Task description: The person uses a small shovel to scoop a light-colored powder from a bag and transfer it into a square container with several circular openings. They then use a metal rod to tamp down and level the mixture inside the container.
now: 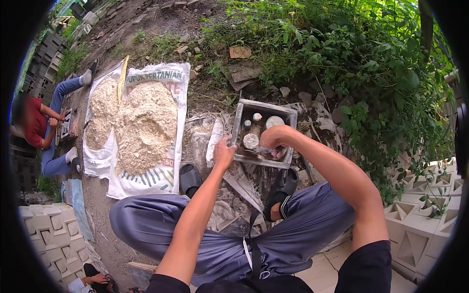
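Note:
A square grey box (pixel 263 160) with raised walls sits on the ground in front of me, between my feet and the greenery. Inside stand round pieces: a larger pale disc (pixel 251 141), another disc (pixel 274 121) behind my right wrist, and two small pegs (pixel 257 117). My left hand (pixel 225 152) is at the near left corner, its fingers curled on the box's edge. Reaching down into the near right part is my right hand (pixel 275 140), its fingers bent inward; the wrist and knuckles hide what they grip.
Heaps of pale sandy powder (pixel 146 115) lie on white sacks (pixel 181 105) to the left. Beyond them a person in a red shirt (pixel 40 124) sits working. Patterned pale blocks (pixel 415 224) stand at right, others (pixel 51 232) at lower left. Leafy plants (pixel 351 58) grow behind the box.

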The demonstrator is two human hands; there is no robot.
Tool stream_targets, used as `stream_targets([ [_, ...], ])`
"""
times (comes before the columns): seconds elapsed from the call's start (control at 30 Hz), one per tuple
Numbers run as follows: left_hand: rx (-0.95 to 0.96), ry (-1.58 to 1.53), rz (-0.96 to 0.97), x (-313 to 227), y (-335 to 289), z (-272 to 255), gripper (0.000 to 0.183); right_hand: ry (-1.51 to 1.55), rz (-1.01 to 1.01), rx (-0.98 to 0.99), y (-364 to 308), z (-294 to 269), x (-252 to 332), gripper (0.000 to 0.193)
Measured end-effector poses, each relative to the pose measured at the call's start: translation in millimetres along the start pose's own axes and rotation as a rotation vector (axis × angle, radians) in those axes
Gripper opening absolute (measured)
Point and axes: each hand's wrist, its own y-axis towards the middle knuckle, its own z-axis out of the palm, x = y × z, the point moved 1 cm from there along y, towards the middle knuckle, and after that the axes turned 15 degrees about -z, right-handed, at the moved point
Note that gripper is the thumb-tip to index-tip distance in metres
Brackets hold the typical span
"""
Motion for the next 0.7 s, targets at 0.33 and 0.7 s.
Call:
stream_targets([
  [0.33,-0.008,-0.03,0.03,-3.0,-2.8,-2.7,0.046,0.058,-0.04,0.007,-4.4,12.8,6.3,0.023],
  [0.7,-0.005,-0.067,0.037,-4.4,-3.5,-1.3,0.043,-0.154,0.071,0.215,-23.4,-22.2,0.5,0.015],
])
